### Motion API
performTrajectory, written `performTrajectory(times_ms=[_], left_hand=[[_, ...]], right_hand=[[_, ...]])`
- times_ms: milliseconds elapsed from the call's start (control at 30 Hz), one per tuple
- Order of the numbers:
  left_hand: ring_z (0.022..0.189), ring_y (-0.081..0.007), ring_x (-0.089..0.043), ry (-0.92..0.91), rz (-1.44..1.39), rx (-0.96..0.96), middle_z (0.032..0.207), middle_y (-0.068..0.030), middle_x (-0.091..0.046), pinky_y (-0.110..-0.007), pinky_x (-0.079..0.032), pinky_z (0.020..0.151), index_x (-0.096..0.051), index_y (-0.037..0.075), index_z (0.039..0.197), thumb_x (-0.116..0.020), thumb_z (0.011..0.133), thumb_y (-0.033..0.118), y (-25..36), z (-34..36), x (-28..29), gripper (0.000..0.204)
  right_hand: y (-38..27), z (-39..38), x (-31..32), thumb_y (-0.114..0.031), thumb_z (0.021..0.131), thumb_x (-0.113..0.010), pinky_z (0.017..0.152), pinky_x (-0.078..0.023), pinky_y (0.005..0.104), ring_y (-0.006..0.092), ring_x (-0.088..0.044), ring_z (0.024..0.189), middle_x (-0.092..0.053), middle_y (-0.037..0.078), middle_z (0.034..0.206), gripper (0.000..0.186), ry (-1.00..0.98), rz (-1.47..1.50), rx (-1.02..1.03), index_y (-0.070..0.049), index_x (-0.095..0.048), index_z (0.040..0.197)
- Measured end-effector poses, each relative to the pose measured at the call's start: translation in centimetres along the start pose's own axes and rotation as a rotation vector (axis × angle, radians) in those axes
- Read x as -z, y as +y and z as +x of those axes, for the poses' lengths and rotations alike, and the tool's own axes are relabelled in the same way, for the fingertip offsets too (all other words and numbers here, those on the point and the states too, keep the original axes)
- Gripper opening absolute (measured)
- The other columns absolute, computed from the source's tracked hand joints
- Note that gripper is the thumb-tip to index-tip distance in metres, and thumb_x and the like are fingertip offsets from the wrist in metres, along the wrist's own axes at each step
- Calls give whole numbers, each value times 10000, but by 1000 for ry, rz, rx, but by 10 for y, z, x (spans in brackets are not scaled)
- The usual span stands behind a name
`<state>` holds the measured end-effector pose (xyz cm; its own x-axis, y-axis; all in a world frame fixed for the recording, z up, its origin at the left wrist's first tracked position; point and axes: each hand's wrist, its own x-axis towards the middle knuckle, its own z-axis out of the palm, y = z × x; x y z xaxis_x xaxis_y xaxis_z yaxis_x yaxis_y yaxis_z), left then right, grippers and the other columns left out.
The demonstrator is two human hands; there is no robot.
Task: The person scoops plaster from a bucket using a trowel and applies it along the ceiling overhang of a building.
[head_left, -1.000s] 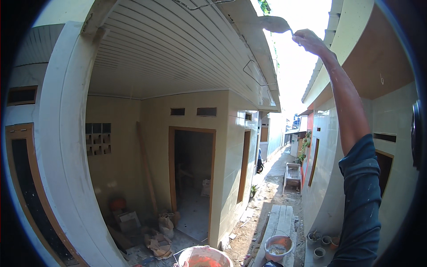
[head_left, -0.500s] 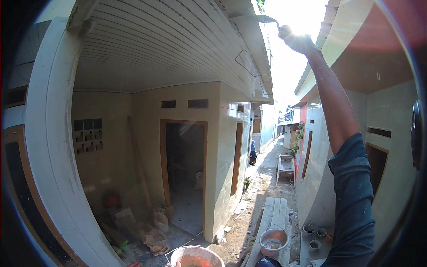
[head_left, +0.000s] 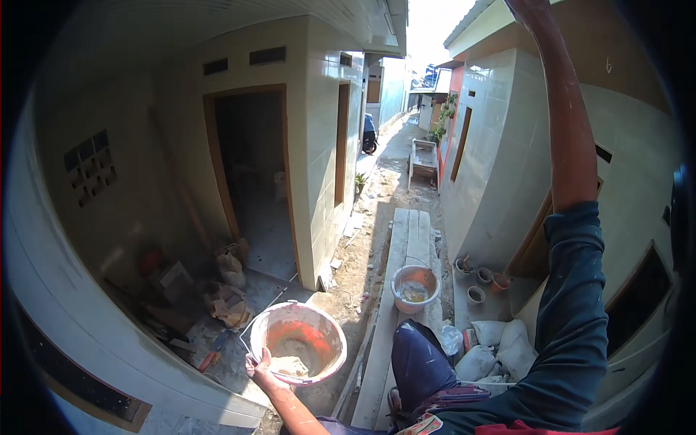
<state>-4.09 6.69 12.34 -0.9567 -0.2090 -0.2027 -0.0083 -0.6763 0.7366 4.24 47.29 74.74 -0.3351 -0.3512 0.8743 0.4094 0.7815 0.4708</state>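
My left hand [head_left: 262, 367] is closed on the near-left rim of a bucket [head_left: 338, 355], thumb over the edge. The bucket is pale outside and smeared orange inside, with a wire handle, and it tilts a little. Some light plaster-like paste [head_left: 293, 365] lies in its bottom. Raised high at the upper right, my right hand [head_left: 531, 10] is cut off by the top edge. Its fingers and anything in them are out of view.
A second bucket [head_left: 416, 308] stands on raised planks [head_left: 408, 226] before my knee. White sacks [head_left: 515, 346] and several small pots [head_left: 475, 295] lie to the right. A wooden frame [head_left: 423, 161] stands farther along the alley. A doorway [head_left: 254, 159] opens at left.
The view has tipped downward, so the eave and the trowel seen in my right hand are out of frame. My left hand now shows on the bucket rim.
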Motion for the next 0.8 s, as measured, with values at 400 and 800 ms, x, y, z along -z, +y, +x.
performTrajectory(times_ms=[400,800], left_hand=[[1018,-294,-600,143,2,-188,1151,-194,-583,-460,-505,905,-488,-38,1218,-711,817,18,-7,-51,-35,462],[992,-316,-618,393,-26,-493,1121,-227,-594,-460,-552,831,-576,-62,1118,-785,749,63,74,-58,-41,442]], right_hand=[[-282,-385,22,-391,1017,-507,491,-453,263,100,-533,565,-561,26,761,417,-1514,1918,-850,6,-622,1065],[-367,-465,58,-382,1028,-438,372,-424,251,85,-487,466,-537,13,709,359,-2131,2278,-982,-45,-557,991]])
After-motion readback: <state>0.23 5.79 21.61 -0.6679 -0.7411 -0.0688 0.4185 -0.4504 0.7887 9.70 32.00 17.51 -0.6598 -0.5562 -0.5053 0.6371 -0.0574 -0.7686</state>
